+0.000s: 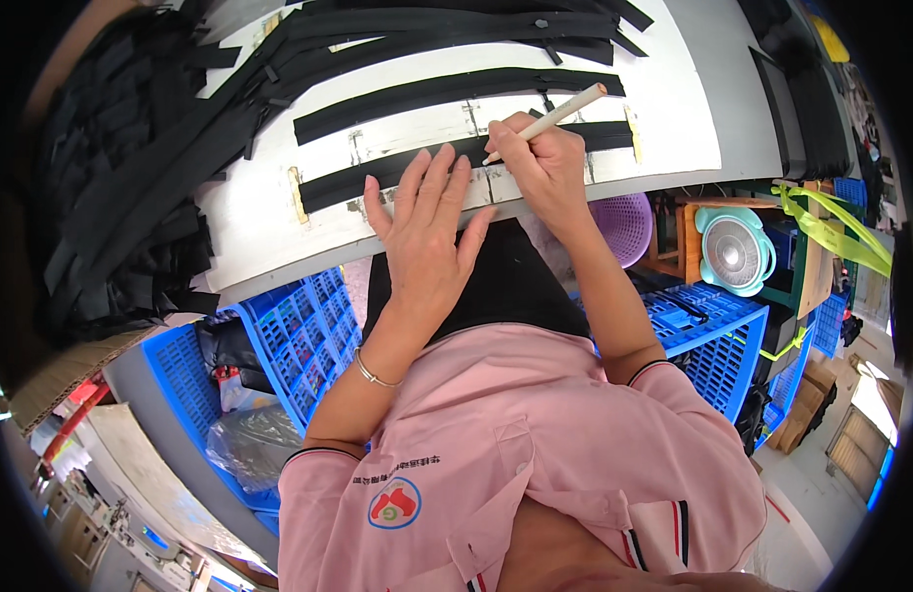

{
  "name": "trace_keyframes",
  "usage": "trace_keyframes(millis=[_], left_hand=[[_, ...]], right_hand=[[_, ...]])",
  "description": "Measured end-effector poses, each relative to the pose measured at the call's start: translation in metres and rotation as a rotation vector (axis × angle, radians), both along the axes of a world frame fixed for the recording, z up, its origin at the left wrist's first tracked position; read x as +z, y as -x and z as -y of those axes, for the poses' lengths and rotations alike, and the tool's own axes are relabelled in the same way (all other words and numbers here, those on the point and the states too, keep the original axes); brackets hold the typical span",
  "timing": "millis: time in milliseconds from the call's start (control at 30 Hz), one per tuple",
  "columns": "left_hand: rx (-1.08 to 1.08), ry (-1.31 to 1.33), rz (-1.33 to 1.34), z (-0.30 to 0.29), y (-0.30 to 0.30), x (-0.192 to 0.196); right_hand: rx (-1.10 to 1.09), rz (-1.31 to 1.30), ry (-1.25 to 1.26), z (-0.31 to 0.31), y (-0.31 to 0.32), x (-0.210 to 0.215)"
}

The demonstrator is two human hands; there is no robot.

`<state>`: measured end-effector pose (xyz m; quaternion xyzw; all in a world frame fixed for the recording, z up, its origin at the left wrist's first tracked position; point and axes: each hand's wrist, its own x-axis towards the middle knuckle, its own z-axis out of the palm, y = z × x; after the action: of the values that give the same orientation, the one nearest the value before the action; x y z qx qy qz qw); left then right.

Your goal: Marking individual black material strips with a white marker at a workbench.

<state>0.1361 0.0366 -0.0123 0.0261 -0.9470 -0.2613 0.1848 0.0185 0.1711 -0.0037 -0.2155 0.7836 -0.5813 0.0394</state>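
A black fabric strip [333, 187] lies across the white board [664, 138] near its front edge. My left hand [427, 217] rests on it with fingers outstretched, pressing it flat. In my right hand [545, 163] is a white marking pen [565, 111], held in a writing grip and tilted. Its tip meets the strip's lower edge, just right of my left fingers. Farther back lies a second black strip [407, 96], roughly parallel to the first. Dark marks show on the board between the strips, and yellowish tape pieces [298, 194] sit by the near strip's ends.
Black strips [151, 197] are heaped at the left of the table, and more [427, 30] lie along the back. Below stand blue plastic crates [308, 335] and a purple basket [622, 229]. At right are a turquoise fan [738, 252] and a yellow-green ribbon [836, 232].
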Motion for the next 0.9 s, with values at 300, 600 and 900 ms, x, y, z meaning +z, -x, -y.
trace_keyframes(millis=[300, 600, 900], left_hand=[[0.0, 0.039, -0.001, 0.0, 0.001, -0.002], [-0.019, 0.06, 0.023, 0.0, 0.0, 0.0], [-0.088, -0.074, -0.103, -0.039, 0.044, 0.019]], right_hand=[[0.06, 0.05, 0.019, -0.003, 0.001, -0.001], [-0.295, 0.012, 0.18, -0.08, 0.039, 0.014], [-0.248, -0.013, 0.252, -0.088, 0.048, -0.008]])
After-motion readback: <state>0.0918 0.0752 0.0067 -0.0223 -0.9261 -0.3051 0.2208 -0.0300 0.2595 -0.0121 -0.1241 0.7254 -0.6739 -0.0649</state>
